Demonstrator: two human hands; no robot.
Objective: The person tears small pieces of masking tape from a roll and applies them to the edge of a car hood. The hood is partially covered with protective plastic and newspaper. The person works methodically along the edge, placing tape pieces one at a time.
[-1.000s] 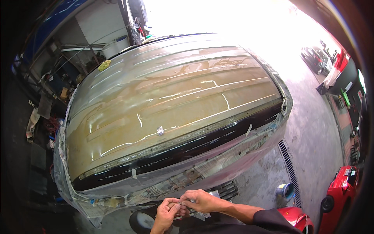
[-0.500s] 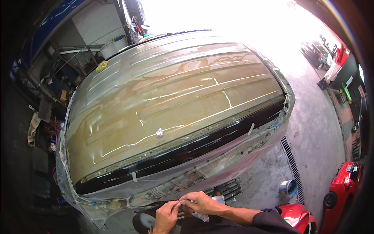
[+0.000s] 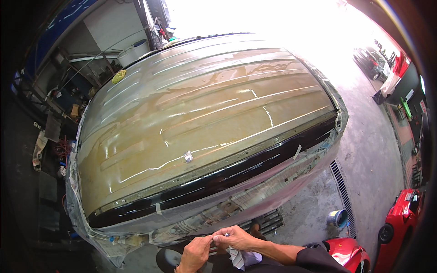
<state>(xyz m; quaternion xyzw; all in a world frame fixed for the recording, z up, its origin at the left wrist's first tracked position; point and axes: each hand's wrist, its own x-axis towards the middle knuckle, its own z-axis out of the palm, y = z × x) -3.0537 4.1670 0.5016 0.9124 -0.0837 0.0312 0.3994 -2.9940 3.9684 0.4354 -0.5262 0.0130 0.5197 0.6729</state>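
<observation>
My left hand [image 3: 196, 253] and my right hand [image 3: 233, 238] meet at the fingertips, both pinched closed, low in front of me. Whatever sits between the fingertips is too small to make out. Below my right hand hangs a pale, printed sheet [image 3: 237, 258], like paper or cloth; whether that hand grips it I cannot tell. Beyond my hands lies a vehicle roof [image 3: 205, 120], dull brownish-green and wet-looking. A small whitish crumpled piece [image 3: 188, 156] rests on it. Newspaper [image 3: 218, 213] and clear plastic mask the vehicle's side below the glossy black edge [image 3: 227, 178].
A yellow cloth [image 3: 119, 76] lies at the roof's far left edge. To the right are a paint-smeared can [image 3: 337, 219], a floor drain grate [image 3: 342, 193] and a red car [image 3: 399, 218]. A dark round object [image 3: 167, 260] stands by my left forearm.
The pale sheet under my right hand has shifted and shows more of its printed side. My hands stay together at the fingertips, with only slight movement. The view has shifted a little.
</observation>
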